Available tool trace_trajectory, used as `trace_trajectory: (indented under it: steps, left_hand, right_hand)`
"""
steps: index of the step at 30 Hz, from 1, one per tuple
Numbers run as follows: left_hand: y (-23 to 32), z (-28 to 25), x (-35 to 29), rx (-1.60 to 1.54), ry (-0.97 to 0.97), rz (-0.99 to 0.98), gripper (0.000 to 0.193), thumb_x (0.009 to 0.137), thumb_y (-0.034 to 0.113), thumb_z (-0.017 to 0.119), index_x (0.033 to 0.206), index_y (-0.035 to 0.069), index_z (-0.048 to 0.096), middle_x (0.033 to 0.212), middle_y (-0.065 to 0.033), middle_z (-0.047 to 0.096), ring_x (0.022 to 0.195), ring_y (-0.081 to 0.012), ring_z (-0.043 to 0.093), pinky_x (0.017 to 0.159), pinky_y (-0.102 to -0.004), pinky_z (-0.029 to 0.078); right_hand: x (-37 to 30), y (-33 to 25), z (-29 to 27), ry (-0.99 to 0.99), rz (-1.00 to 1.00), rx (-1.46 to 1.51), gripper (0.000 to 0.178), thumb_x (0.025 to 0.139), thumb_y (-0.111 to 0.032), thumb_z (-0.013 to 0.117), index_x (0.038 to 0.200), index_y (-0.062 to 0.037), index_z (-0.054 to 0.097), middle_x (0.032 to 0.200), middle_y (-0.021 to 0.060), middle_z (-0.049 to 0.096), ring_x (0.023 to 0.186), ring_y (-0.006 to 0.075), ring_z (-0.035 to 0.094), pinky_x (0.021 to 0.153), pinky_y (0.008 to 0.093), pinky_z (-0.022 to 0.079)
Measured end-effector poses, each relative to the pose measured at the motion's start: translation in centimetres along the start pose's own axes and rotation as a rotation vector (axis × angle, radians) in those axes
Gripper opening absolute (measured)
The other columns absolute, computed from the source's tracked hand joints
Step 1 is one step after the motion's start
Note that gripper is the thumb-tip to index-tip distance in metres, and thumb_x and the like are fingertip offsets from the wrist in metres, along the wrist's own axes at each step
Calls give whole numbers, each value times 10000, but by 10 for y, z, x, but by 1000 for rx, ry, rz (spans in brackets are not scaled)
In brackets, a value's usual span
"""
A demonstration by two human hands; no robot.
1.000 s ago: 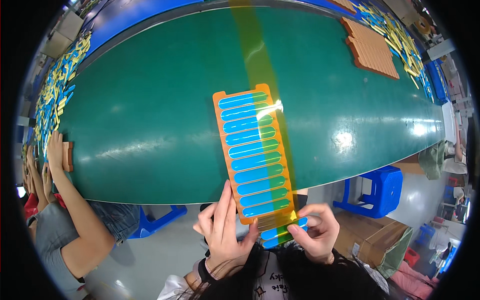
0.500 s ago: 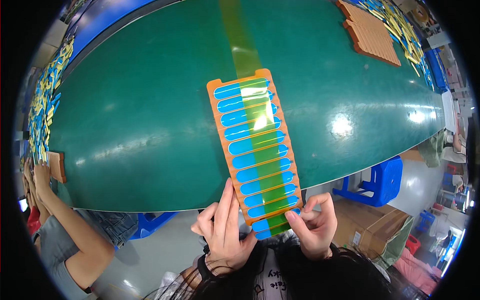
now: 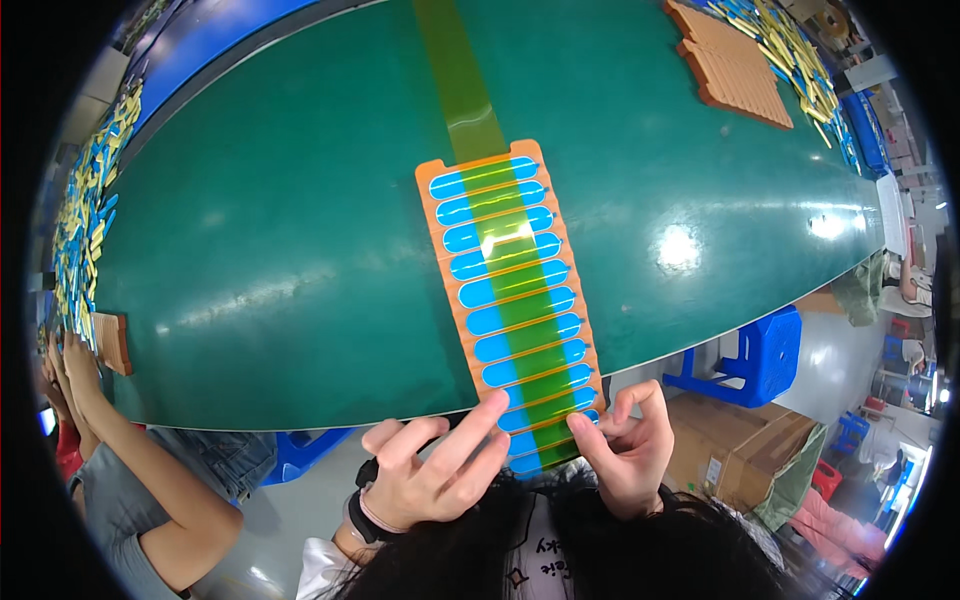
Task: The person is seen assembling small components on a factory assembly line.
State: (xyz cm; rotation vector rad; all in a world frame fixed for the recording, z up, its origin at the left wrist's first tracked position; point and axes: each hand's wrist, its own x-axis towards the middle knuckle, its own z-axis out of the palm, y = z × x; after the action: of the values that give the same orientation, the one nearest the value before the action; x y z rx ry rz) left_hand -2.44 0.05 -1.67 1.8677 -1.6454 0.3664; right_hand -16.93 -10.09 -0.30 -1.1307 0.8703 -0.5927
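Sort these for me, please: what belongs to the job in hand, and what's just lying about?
In the job, it seems:
- orange tray
- blue pieces on it
- yellow see-through strip across them
- left hand and right hand

Apparently lying about:
- blue stool
- cardboard box
- ribbed brown block

**Yellow film point(image 3: 470, 130) over blue strips point(image 3: 482, 293) in an orange tray point(image 3: 428, 174)**

The tray overhangs the green tabletop's point(image 3: 270, 220) near edge, the film running lengthwise toward the far edge. The left hand point(image 3: 425, 478), fingers spread, reaches the tray's left side; the right hand's point(image 3: 632, 448) thumb meets its near right corner. A ridged orange block point(image 3: 738, 72) lies toward the tabletop's far right.
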Motion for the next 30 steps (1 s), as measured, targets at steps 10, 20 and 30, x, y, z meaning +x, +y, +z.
trace_trajectory:
  steps: [10,20,30]
  left_hand:
    - [-3,-9,-5,-26,-40,57,270,705,140,617,912,169,447,1172,28,511,832,-135,402,693,-273,298]
    - [-4,-8,-1,31,-102,208,217,737,194,602,859,164,426,1188,44,501,859,-158,392,725,-296,316]
    - [-12,-7,5,-31,-141,356,169,719,145,592,783,200,447,1182,91,506,894,-145,400,694,-276,301]
  right_hand:
    - [1,4,7,-18,-45,-10,248,800,51,536,839,-50,313,650,65,564,569,37,515,482,148,361]
    - [4,4,6,-27,-94,66,230,800,54,528,831,-50,325,658,73,571,587,50,537,496,153,390]
    - [4,4,1,-48,-54,-2,255,800,22,555,825,-58,314,729,87,585,627,41,533,500,156,396]
